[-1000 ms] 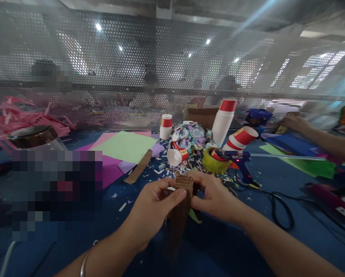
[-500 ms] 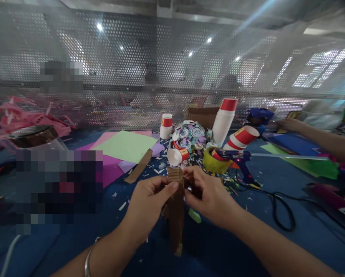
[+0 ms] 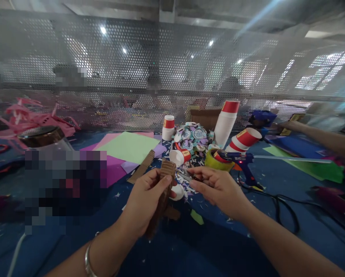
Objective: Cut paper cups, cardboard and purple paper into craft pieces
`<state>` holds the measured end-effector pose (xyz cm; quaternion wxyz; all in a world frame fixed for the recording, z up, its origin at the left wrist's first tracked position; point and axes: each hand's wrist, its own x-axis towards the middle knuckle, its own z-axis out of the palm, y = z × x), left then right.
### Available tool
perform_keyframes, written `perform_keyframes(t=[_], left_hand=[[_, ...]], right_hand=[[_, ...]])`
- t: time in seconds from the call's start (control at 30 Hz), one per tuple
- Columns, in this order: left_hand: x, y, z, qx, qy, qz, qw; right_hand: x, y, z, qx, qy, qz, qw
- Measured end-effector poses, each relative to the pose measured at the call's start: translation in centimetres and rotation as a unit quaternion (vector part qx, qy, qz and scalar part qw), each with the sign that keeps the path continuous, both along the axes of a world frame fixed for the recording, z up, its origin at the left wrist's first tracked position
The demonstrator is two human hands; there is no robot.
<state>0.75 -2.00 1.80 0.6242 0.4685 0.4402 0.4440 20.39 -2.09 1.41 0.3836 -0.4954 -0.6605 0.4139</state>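
Pinching the corrugated cardboard strip [image 3: 161,192] upright in our left hand [image 3: 145,202] above the blue table [image 3: 218,246], we keep its top edge clear for our right hand [image 3: 218,188], fingers loosely curled around what may be scissors [image 3: 185,176].

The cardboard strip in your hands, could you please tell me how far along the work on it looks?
Done: paper scraps litter the blue table, and a ball of cut discs sits among the cups. In hand: the left hand grips the cardboard strip upright; the right hand is beside it, apart, apparently holding a small tool. Left: the strip looks plain, and another strip lies untouched.
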Motion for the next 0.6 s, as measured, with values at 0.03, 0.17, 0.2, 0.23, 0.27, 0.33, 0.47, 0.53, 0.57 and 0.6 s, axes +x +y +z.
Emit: perform_keyframes(t=[0.03,0.17,0.2,0.23,0.27,0.33,0.47,0.53,0.57,0.6], left_hand=[[0.00,-0.05,0.06,0.000,-0.001,-0.005,1.000],[0.10,-0.32,0.20,-0.012,-0.006,-0.035,0.999],[0.13,-0.38,0.18,-0.019,-0.007,-0.045,0.999],[0.15,-0.42,0.15,-0.028,-0.009,-0.056,0.998],[0.16,-0.44,0.11,-0.037,-0.014,-0.067,0.997],[0.13,-0.44,0.03,-0.051,-0.027,-0.082,0.995],[-0.01,-0.34,0.03,-0.054,-0.035,-0.098,0.993],[-0.03,-0.30,0.11,-0.055,-0.039,-0.104,0.992],[-0.02,-0.29,0.15,-0.057,-0.044,-0.104,0.992],[0.01,-0.28,0.18,-0.059,-0.051,-0.104,0.991]], right_hand=[[-0.02,0.00,-0.01,-0.022,0.011,0.016,1.000],[0.12,0.02,-0.28,-0.059,0.044,0.066,0.995],[0.17,0.00,-0.32,-0.059,0.047,0.072,0.995],[0.21,-0.04,-0.33,-0.058,0.049,0.077,0.994],[0.25,-0.10,-0.30,-0.058,0.050,0.081,0.994],[0.27,-0.23,-0.17,-0.061,0.055,0.093,0.992],[0.32,-0.42,0.12,-0.078,0.056,0.113,0.989],[0.39,-0.49,0.20,-0.070,0.047,0.125,0.989],[0.42,-0.52,0.23,-0.059,0.041,0.130,0.989],[0.45,-0.55,0.27,-0.048,0.035,0.133,0.989]])
